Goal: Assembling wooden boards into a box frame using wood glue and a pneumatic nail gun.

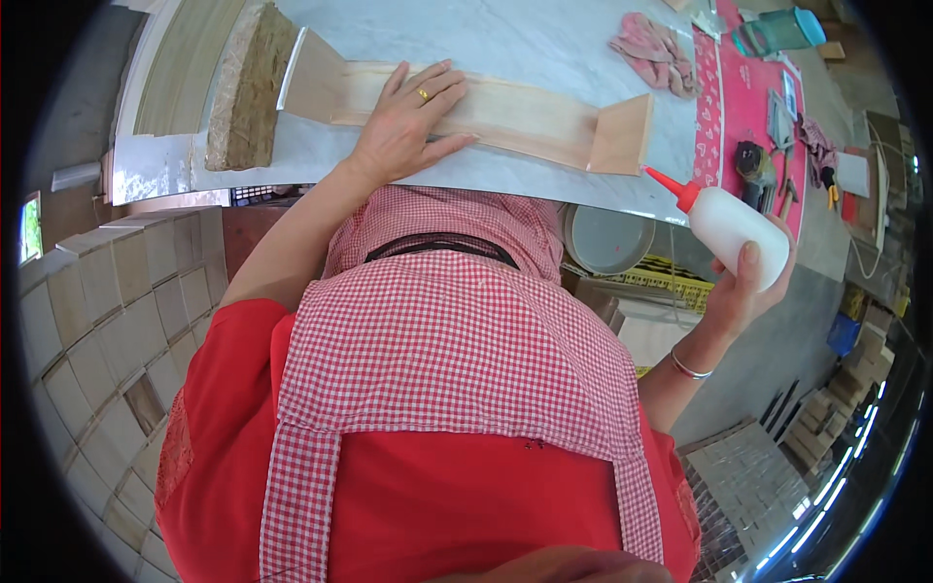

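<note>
A long, shallow wooden piece (539, 112) with an upright panel at each end lies across the table near its front edge. My left hand (413, 117) rests flat on its middle, fingers stretched out and a ring on one of them. In my right hand (743, 277) is a white glue bottle (734, 233) with a red pointed nozzle. The bottle is tilted so that its tip points at the lower outer corner of the right end panel (620, 134). Whether tip and wood touch, I cannot tell.
Left on the table (544, 44) stand a rough brown block (243, 97) and stacked thin boards (185, 73). A pink cloth (656, 53), a teal bottle (777, 34), a tape roll (748, 160) and a hammer (788, 185) lie right. Stacked wooden blocks (117, 291) fill the lower left.
</note>
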Demonstrator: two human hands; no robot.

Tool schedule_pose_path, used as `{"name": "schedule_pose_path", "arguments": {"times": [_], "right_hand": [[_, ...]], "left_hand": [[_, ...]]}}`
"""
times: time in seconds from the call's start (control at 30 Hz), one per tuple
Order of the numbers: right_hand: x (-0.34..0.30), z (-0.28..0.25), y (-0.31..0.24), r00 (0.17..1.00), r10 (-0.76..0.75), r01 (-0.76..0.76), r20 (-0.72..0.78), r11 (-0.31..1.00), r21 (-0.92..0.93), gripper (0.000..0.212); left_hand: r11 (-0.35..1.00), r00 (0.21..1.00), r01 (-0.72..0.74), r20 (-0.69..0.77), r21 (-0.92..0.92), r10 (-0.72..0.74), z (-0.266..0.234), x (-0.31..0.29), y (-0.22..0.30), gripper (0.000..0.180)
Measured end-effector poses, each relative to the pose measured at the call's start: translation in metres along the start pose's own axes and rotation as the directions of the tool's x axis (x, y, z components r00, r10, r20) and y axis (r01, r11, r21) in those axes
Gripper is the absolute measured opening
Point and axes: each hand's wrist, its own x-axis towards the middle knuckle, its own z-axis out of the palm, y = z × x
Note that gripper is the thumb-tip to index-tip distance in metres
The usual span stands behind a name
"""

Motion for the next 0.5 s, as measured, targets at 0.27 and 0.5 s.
{"name": "schedule_pose_path", "arguments": {"times": [0.27,0.5], "right_hand": [[0.013,0.006,0.002,0.998,-0.018,0.02,0.052,0.999,-0.028,0.058],[0.039,0.033,0.014,0.997,-0.059,0.06,-0.044,0.998,0.018,0.047]], "left_hand": [[1.0,1.0,-0.008,-0.01,0.03,0.008,0.0,0.003,0.001,0.055],[1.0,1.0,-0.01,-0.028,0.018,0.011,-0.001,0.003,0.002,0.055]]}}
